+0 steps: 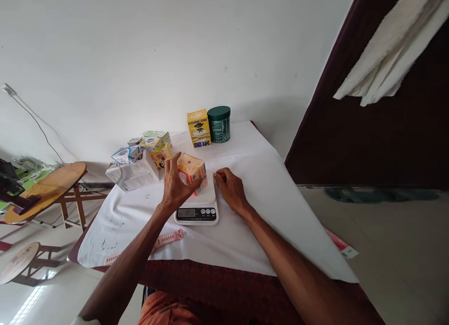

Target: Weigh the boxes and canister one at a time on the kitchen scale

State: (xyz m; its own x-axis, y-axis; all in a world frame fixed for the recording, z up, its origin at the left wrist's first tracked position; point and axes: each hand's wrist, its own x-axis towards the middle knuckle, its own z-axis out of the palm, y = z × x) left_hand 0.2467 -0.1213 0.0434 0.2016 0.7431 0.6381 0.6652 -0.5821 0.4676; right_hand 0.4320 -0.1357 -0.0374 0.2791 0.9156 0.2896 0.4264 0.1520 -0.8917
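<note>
On a white digital kitchen scale (196, 215) sits an orange box (191, 164) with a shiny wrapper. My left hand (174, 184) curves round it from the left, with the thumb across its front and the fingers at its far left side. To the right of the scale, my right hand (229, 187) is curled, thumb and forefinger close together beside the scale's edge. I see nothing held in it. The scale's dark display (186, 213) shows no readable number.
A yellow box (199, 128) and a green lidded tub (219, 125) stand by the wall. Left are a large white box (135, 173), a blue-and-white box (126, 155) and yellow boxes (162, 155). A pink watch strap (168, 240) lies near the front of the white cloth (252, 175).
</note>
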